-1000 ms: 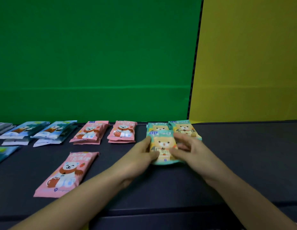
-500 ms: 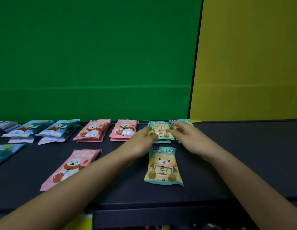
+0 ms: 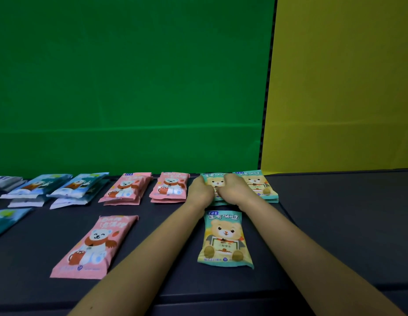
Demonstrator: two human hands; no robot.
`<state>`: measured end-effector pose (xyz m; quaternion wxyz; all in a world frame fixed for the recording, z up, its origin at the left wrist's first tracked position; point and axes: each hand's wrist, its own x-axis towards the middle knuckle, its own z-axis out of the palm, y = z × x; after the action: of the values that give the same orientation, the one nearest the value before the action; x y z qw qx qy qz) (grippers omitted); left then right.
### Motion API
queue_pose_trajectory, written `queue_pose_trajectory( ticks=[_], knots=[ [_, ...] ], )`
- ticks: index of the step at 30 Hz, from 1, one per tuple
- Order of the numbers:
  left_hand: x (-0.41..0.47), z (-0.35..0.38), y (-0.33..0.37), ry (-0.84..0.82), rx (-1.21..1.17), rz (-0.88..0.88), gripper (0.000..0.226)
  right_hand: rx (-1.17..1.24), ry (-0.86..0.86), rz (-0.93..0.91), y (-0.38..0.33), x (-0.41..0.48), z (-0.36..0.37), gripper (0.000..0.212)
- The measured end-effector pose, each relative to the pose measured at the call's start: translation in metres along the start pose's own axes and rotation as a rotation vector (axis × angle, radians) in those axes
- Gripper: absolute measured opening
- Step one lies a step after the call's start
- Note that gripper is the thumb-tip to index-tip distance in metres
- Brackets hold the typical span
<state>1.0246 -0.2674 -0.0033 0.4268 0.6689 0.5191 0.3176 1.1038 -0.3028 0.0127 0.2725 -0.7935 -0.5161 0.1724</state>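
Reach: both bare forearms stretch to the far edge of the dark worktop (image 3: pixel 335 224), with the hands side by side and knuckles up.
Left side: the left hand (image 3: pixel 199 192) curls its fingers down onto the left part of the green bear packet pile (image 3: pixel 211 181) and grips it.
Right side: the right hand (image 3: pixel 232 190) curls its fingers onto the right part of the same pile, its fingertips meeting those of the left hand.
Held pile: it lies at the far edge, right of the middle. The hands cover most of it, so only its top strip and lower rim show.
Neighbour: a second green pile (image 3: pixel 259 187) lies just beside it, toward the right edge.
Loose green packet (image 3: pixel 224 239): lies flat between the forearms, nearer the front edge.
Loose pink packet (image 3: pixel 93 245): lies at an angle left of the left forearm, well apart from it.
Far row: two pink piles (image 3: pixel 170 187) (image 3: pixel 126 188), then two blue piles (image 3: pixel 78 187) (image 3: pixel 39 188), run toward the left edge.
Backdrop: a green wall (image 3: pixel 130 87) meets a yellow wall (image 3: pixel 346 87).
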Motion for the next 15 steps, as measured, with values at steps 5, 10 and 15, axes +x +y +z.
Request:
queue_pose_trajectory(
  ticks=[5,10,15],
  knots=[
    [0.000,-0.002,0.005,-0.008,0.083,-0.004,0.048,-0.019,-0.050,-0.048,-0.002,-0.004,-0.004,0.036],
    [-0.001,-0.010,0.017,0.066,0.292,0.245,0.062,0.060,0.050,-0.152,0.019,-0.007,-0.040,0.045],
    [-0.004,0.011,0.043,-0.115,0.157,0.356,0.053,0.327,0.200,0.047,0.067,-0.001,-0.062,0.046]
  ],
)
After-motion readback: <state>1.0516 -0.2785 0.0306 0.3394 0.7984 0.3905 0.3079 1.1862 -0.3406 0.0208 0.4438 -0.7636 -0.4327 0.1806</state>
